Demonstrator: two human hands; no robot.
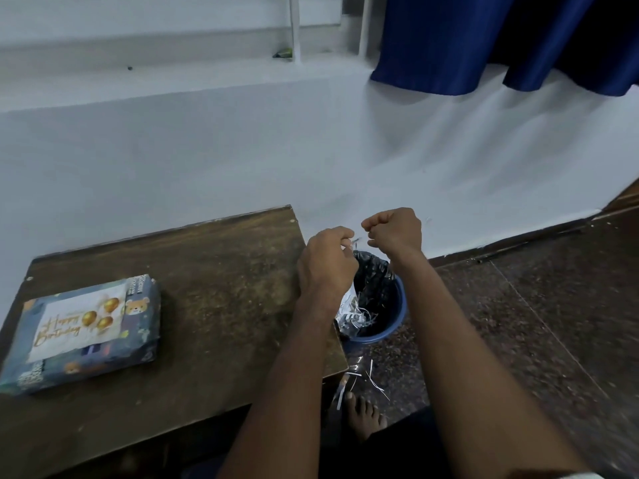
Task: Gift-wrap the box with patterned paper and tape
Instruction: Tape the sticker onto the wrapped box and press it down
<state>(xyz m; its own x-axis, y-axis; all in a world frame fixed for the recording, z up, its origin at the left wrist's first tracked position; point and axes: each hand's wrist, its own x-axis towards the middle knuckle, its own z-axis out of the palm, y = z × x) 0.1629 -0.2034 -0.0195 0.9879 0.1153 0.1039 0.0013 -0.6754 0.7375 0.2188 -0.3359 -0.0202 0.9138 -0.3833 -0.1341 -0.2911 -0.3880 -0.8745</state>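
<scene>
A box wrapped in blue patterned paper, with a white "Happy Birthday" panel, gold balloons and bears, lies flat on the left of the brown wooden table. Both my hands are far from it, held over a blue waste bin past the table's right edge. My left hand has its fingers curled and pinches a small thin scrap at its fingertips. My right hand is curled into a fist just to the right; something small may sit between its fingertips, but blur hides it.
The bin has a black liner and holds shredded paper and foil scraps. Thin paper strips lie on the dark speckled floor by my bare foot. A white wall stands behind; a blue curtain hangs at upper right.
</scene>
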